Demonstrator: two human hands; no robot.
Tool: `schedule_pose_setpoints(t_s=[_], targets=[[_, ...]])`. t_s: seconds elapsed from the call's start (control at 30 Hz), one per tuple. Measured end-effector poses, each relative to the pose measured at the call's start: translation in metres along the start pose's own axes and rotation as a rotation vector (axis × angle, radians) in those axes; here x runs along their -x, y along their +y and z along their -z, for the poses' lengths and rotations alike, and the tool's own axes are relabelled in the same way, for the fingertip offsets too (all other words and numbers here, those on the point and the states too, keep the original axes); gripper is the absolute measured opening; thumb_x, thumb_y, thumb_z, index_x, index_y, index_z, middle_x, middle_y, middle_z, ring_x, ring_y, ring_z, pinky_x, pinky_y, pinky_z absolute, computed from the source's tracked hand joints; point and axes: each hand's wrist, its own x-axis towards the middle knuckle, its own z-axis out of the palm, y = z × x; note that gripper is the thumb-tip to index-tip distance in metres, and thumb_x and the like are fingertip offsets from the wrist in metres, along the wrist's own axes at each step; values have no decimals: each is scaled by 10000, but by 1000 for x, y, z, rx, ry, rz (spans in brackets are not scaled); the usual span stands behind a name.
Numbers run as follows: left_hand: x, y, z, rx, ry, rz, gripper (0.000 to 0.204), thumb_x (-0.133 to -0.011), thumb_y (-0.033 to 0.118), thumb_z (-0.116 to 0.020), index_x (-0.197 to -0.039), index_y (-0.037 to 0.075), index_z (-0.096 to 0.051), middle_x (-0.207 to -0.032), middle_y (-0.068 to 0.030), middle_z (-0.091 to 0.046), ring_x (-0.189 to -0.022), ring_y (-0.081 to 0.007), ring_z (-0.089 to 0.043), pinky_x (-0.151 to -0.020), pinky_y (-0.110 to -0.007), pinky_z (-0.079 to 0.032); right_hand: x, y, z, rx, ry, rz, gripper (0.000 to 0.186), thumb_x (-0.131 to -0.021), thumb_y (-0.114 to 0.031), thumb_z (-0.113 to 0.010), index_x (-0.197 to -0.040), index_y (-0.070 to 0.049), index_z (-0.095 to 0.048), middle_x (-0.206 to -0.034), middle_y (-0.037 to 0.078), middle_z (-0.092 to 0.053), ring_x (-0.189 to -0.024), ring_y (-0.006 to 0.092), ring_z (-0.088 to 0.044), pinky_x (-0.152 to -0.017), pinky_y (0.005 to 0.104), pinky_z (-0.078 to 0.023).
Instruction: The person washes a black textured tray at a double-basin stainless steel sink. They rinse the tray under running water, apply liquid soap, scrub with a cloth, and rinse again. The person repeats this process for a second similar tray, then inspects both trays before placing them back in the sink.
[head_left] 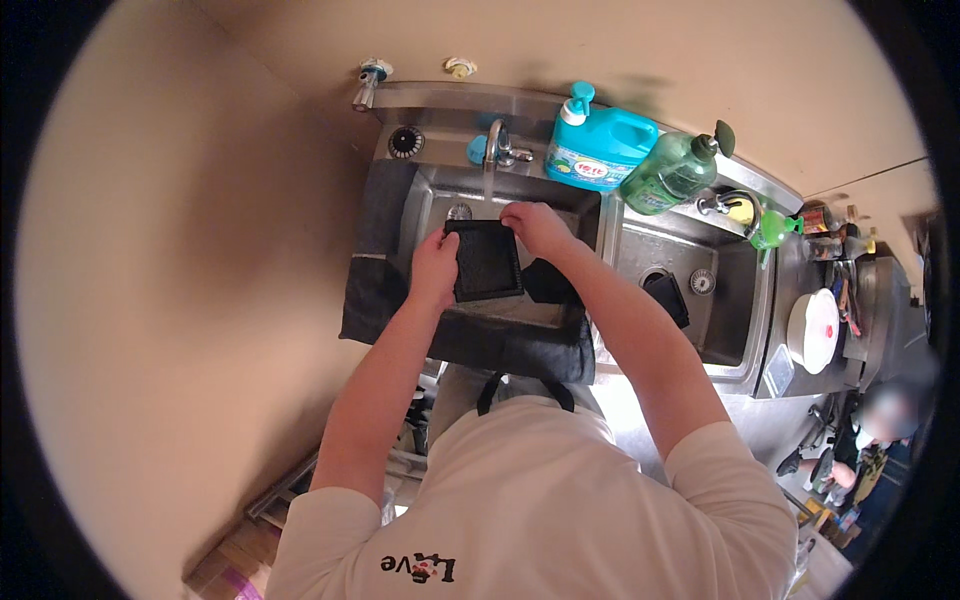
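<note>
Over the left sink basin [432, 195] I hold a square black tray [485, 262] with a rim. My left hand [435, 270] grips its left side, thumb on the rim. My right hand [540, 232] is closed at its top right corner. Another black piece [548, 287] lies just right of the tray, under my right forearm. The curved tap [495, 140] stands behind the tray; whether water runs from it I cannot tell. A dark sheet [460, 340] covers the basin's front edge.
The right basin [728, 300] holds black items [668, 298]. Behind stand a blue jug [600, 145] and green pump bottle [668, 175]. Rightward are a white lidded container [812, 330], several bottles and utensils. A person [850, 450] is at the lower right. A wall [180, 250] borders the left.
</note>
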Motion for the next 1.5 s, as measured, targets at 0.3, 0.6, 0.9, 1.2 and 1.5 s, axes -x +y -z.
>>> schedule_pose_setpoints(t_s=[0.3,0.6,0.9,1.2,1.5], targets=[[-23,-2,10,-74,-29,-33,254,-948,142,-502,-1132,-20,-566,-969,-76,-628,-845,-166,-589,-760,-316,-485,-25,-2,-8,308,-211,3,205,-868,-179,-493,-958,-33,-606,-913,229,-650,-900,395,-630,-765,484,-509],[-23,-2,19,-115,21,-82,266,-933,135,-526,-1148,-14,-573,-943,-72,-636,-832,-157,-582,-743,-305,-479,-32,-16,-17,398,-265,2,191,-855,-150,-473,-937,-23,-591,-963,220,-647,-904,395,-633,-772,482,-516],[-13,7,21,-208,17,-114,299,-929,138,-539,-1182,-20,-567,-992,-92,-637,-872,-155,-573,-784,-290,-455,-32,-20,-8,448,-340,43,176,-852,-125,-468,-930,-30,-594,-918,207,-648,-904,385,-636,-780,476,-516],[4,24,11,-318,50,-143,400,-918,147,-568,-1257,-56,-509,-1052,-107,-632,-942,-166,-569,-856,-280,-438,-27,-12,-15,345,-205,61,150,-843,-151,-496,-917,-91,-612,-940,156,-656,-920,362,-628,-758,472,-503],[-12,2,21,-158,5,-111,294,-931,110,-529,-1196,-15,-553,-1010,-78,-627,-893,-163,-578,-818,-290,-461,-31,-1,-22,-13,-163,-166,165,-853,-228,-572,-896,-75,-616,-925,180,-648,-910,381,-615,-761,473,-496]])
